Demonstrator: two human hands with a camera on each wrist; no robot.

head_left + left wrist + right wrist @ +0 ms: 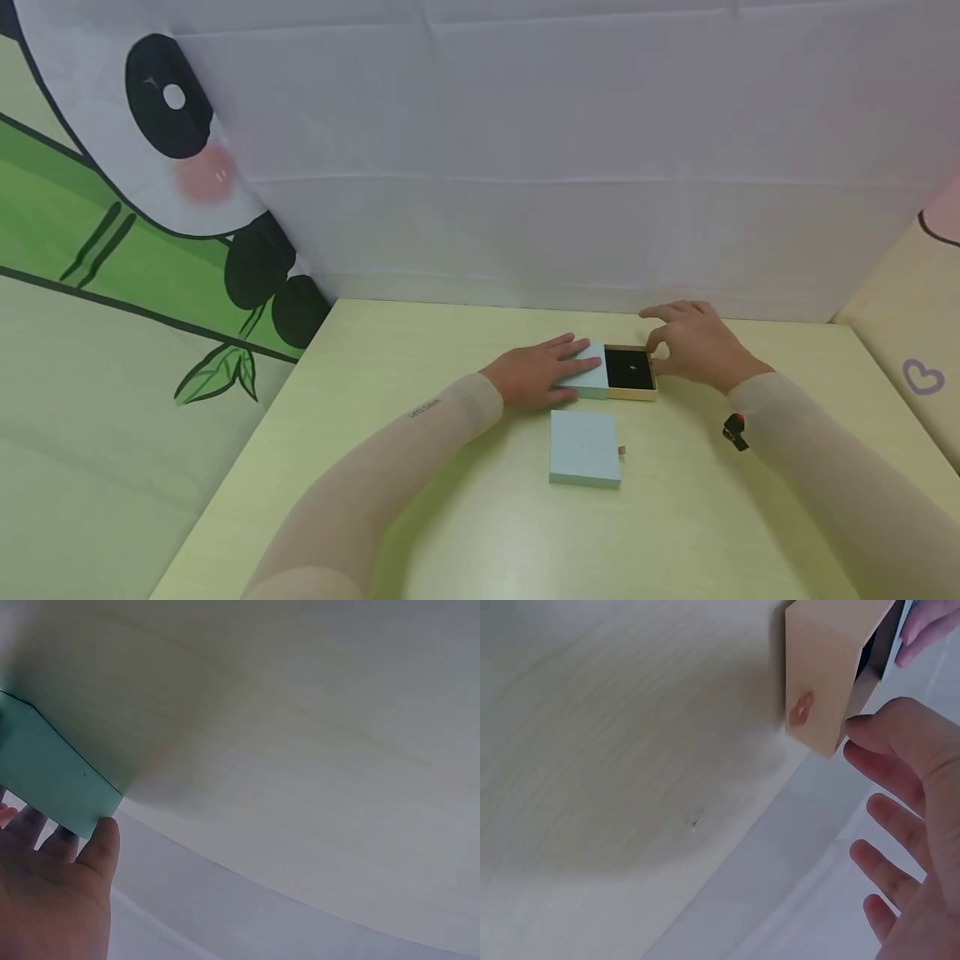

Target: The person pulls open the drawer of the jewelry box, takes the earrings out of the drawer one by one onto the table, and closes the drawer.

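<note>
A flat jewellery-style box lies near the table's back, its pale blue sleeve (pixel 594 382) to the left and its tan drawer (pixel 632 395) pulled out to the right. Inside the drawer is a black insert (pixel 622 367) with a small shiny mark. My left hand (pixel 534 374) rests spread over the sleeve, fingers straight on top and thumb by the near edge. With thumb and bent forefinger, my right hand (pixel 697 346) pinches at the drawer's rim; its other fingers are loose. A ribbon tab (pixel 801 709) on the drawer's end hangs free of the fingers.
A second pale blue box (pixel 584 447) lies shut nearer me, its ribbon tab (pixel 622 450) poking out on the right. The pale wooden table (pixel 465 533) ends at a white cloth backdrop (pixel 525 208). A printed cloth (pixel 97 400) hangs at the left.
</note>
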